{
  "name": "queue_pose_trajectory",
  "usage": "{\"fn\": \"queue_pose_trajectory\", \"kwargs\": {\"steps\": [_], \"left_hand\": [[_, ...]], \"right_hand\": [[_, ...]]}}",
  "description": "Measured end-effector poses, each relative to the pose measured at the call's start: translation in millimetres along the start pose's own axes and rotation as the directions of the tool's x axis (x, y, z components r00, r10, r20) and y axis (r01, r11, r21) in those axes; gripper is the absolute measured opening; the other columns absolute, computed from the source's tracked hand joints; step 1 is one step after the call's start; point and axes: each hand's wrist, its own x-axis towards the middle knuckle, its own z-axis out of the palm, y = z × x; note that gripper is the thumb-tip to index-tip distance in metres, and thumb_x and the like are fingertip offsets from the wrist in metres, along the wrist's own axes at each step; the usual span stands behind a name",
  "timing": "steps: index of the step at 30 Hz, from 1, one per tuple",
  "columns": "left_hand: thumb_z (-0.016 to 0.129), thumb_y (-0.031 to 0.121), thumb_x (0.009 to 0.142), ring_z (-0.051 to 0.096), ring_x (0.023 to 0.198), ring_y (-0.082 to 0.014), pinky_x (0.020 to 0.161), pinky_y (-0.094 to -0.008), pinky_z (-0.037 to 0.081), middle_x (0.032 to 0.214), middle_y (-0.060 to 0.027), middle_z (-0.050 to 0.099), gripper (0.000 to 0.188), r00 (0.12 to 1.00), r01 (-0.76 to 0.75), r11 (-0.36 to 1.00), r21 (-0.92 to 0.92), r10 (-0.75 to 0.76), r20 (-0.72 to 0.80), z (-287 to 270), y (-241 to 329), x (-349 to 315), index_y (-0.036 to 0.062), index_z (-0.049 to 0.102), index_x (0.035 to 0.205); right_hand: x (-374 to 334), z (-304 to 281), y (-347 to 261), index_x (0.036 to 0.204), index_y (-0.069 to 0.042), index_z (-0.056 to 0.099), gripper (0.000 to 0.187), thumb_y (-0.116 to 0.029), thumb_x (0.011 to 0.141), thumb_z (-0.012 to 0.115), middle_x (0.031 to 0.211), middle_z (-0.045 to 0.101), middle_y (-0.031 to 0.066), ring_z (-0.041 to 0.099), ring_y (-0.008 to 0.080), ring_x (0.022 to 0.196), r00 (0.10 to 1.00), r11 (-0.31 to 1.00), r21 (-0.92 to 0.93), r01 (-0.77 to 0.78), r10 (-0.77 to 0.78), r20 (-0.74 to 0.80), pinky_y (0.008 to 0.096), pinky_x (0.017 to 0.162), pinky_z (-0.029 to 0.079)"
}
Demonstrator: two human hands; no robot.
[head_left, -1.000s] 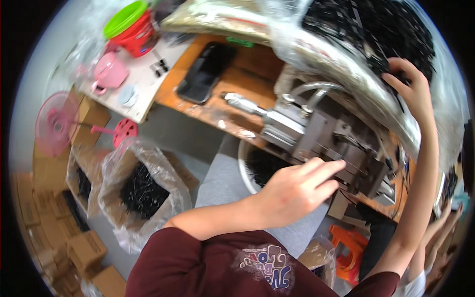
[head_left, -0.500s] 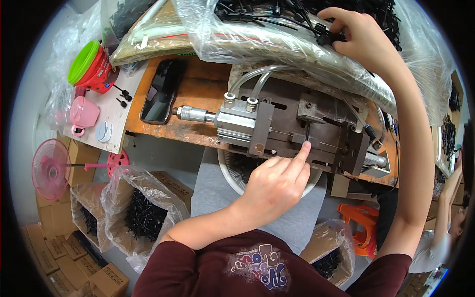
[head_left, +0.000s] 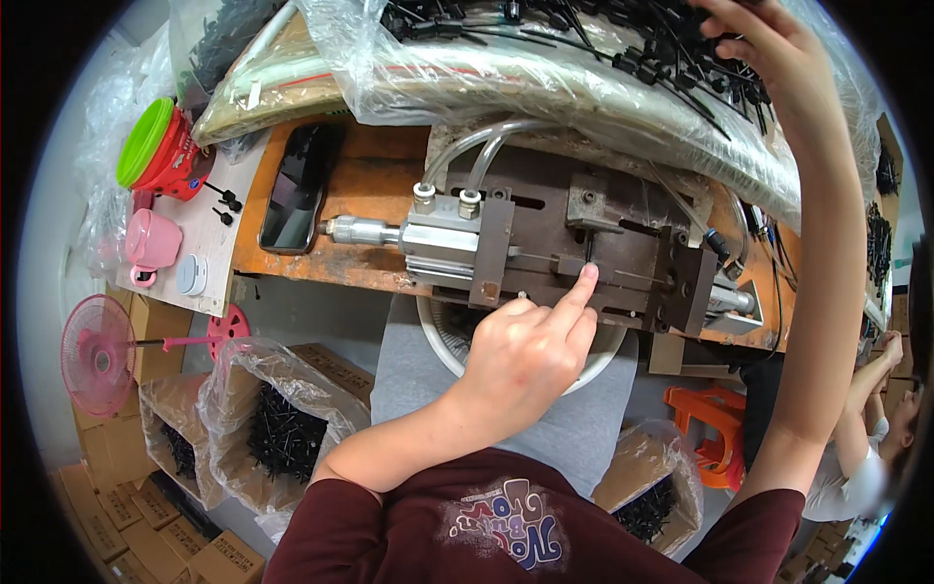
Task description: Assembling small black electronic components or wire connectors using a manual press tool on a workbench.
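My left hand (head_left: 530,355) reaches over a metal clamping fixture (head_left: 545,209). Its index finger is stretched out, with the tip on a thin black plastic part (head_left: 590,243) standing in the middle of the fixture; the other fingers are curled. My right hand (head_left: 773,49) is at the top right, over a heap of black plastic parts with thin stems (head_left: 652,63). Its fingers are spread and slightly bent, and I see nothing held between them. The upper picture edge cuts off part of this hand.
The heap lies on clear plastic sheeting (head_left: 379,88) behind the fixture. A black phone (head_left: 297,190), red bucket (head_left: 170,161) and pink cup (head_left: 151,238) are on the left. Below are a white basin (head_left: 435,336), bags of black parts (head_left: 282,428) and an orange stool (head_left: 715,428). Another person sits far right.
My right hand has moved right and farther away over the heap, its fingers spreading. My left index finger stays at the part in the fixture. The whole view has shifted slightly.
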Motion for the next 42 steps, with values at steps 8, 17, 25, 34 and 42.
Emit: {"fn": "queue_pose_trajectory", "kwargs": {"steps": [8,17,25,34,42], "left_hand": [[0.078,0.002,0.073,0.065,0.074,-0.0124,0.067,-0.0241,0.053,0.113,-0.0117,0.068,0.043,0.976,0.183,0.836,-0.517,-0.218,-0.008,-36.3,1.7,5.5,0.0009,0.065,0.114],[0.082,-0.006,0.063,0.068,0.085,-0.0185,0.074,-0.0268,0.056,0.094,-0.0133,0.07,0.038,0.989,0.037,0.74,-0.671,-0.122,-0.08,-43.9,-5.0,11.3,-0.0039,0.068,0.099],[0.086,0.006,0.06,0.067,0.082,-0.0219,0.073,-0.0304,0.054,0.094,-0.012,0.07,0.04,0.993,-0.015,0.753,-0.658,-0.067,-0.1,-34.9,-2.8,0.0,-0.0011,0.072,0.097],[0.075,-0.004,0.07,0.066,0.076,-0.0197,0.065,-0.0285,0.054,0.089,-0.0088,0.067,0.025,0.992,-0.047,0.812,-0.582,-0.028,-0.12,-26.1,-0.6,-11.0,0.0009,0.073,0.094],[0.077,-0.004,0.071,0.066,0.072,-0.0198,0.061,-0.0276,0.052,0.086,-0.0091,0.067,0.022,0.986,-0.033,0.744,-0.667,-0.084,-0.143,-18.9,7.5,-11.8,0.0031,0.073,0.091]], "right_hand": [[-105.6,-9.0,-1.4,0.107,0.0,0.07,0.034,0.002,0.073,0.07,0.097,0.068,0.0111,0.065,0.02,0.087,0.888,0.798,-0.42,0.432,-0.459,0.041,0.0283,0.077,0.051],[-187.9,23.6,2.4,0.108,0.008,0.066,0.032,-0.005,0.08,0.064,0.111,0.066,0.0223,0.067,0.0305,0.099,0.82,0.743,-0.346,0.573,-0.508,0.265,0.0356,0.085,0.055],[-205.4,28.7,14.2,0.103,0.009,0.067,0.035,-0.002,0.07,0.067,0.102,0.067,0.022,0.069,0.03,0.083,0.84,0.797,-0.263,0.543,-0.513,0.18,0.0346,0.07,0.059],[-220.4,26.0,21.1,0.104,0.005,0.068,0.037,0.008,0.067,0.065,0.102,0.068,0.0191,0.069,0.0291,0.085,0.892,0.909,-0.022,0.416,-0.403,0.204,0.0346,0.071,0.058],[-229.9,10.9,13.6,0.103,0.003,0.069,0.037,0.01,0.067,0.066,0.1,0.069,0.0173,0.068,0.0264,0.088,0.945,0.975,0.105,0.195,-0.216,0.247,0.0318,0.074,0.056]]}}
